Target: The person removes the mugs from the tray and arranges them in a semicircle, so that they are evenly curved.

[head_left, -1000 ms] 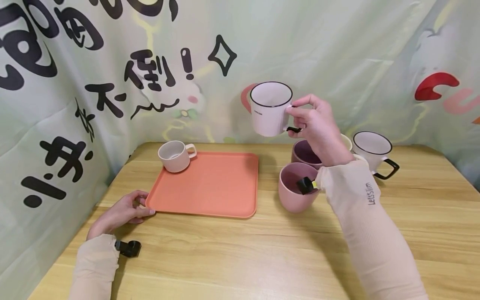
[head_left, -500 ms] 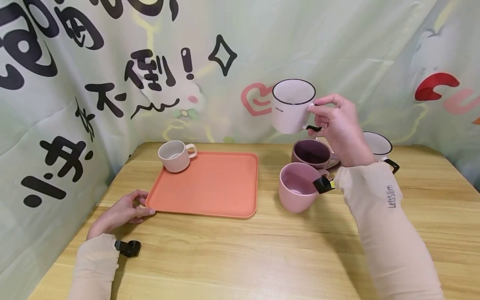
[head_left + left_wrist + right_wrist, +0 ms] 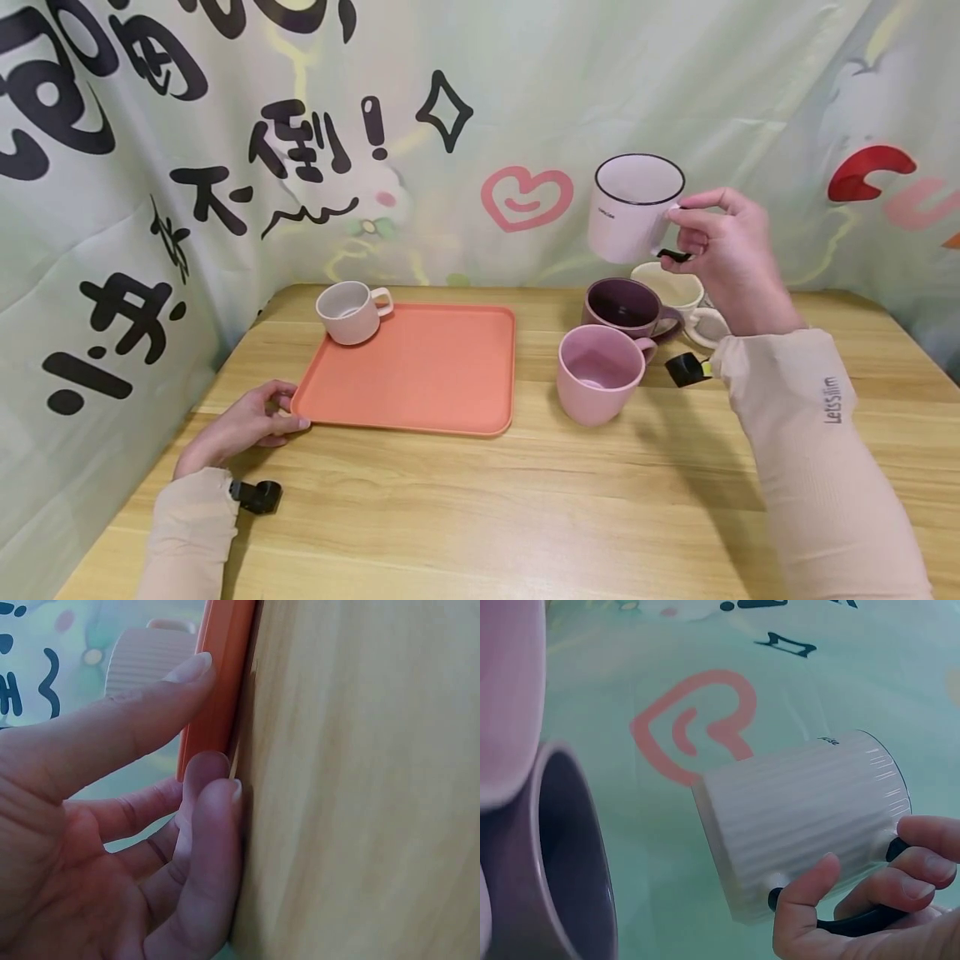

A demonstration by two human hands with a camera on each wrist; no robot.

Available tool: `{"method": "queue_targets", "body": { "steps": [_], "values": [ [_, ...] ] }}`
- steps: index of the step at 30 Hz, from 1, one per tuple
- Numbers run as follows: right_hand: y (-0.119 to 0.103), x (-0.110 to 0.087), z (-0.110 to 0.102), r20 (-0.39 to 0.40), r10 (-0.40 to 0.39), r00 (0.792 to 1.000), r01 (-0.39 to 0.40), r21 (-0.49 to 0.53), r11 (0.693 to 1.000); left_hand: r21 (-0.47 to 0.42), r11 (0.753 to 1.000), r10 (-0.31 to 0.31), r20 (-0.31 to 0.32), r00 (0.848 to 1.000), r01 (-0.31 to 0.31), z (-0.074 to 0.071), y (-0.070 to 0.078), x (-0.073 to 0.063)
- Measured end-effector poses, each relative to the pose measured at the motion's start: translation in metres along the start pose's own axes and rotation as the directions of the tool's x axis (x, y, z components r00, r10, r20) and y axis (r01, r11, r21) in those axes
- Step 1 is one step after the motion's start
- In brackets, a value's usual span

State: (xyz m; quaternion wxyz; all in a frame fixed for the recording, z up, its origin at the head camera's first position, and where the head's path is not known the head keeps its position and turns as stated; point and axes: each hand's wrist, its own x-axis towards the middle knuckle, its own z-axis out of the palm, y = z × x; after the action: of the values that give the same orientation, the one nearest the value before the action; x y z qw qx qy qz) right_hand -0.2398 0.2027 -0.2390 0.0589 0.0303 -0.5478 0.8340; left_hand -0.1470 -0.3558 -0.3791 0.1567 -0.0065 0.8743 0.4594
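Note:
My right hand [image 3: 731, 250] grips the black handle of a white mug [image 3: 630, 217] with a black rim. It holds the mug upright in the air above the back right of the table. In the right wrist view the fingers [image 3: 915, 889] curl round that handle. My left hand [image 3: 243, 425] holds the near left corner of an orange tray [image 3: 420, 375]; the thumb [image 3: 150, 712] lies against its edge and the other fingers are curled at the corner. A small pale cup [image 3: 348, 312] stands on the tray's back left corner.
Right of the tray a pink mug [image 3: 600, 379] stands in front of a dark purple mug [image 3: 618, 304]. A cream cup [image 3: 675, 287] is behind them, partly covered. A printed curtain [image 3: 420, 208] hangs behind the wooden table [image 3: 420, 508].
My right hand has carried the white mug to the right, uncovering the pink and purple mugs. Its hand and arm now cover another black-handled white mug. My left hand stays still.

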Motion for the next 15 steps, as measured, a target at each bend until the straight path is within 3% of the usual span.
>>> {"method": "queue_targets", "body": {
  "steps": [15],
  "values": [
    [-0.016,-0.002,-0.049,-0.075,-0.028,0.997,0.033,0.068,0.997,0.003,1.000,0.006,0.001,1.000,-0.006,-0.001,0.000,0.001]
  ]
}}
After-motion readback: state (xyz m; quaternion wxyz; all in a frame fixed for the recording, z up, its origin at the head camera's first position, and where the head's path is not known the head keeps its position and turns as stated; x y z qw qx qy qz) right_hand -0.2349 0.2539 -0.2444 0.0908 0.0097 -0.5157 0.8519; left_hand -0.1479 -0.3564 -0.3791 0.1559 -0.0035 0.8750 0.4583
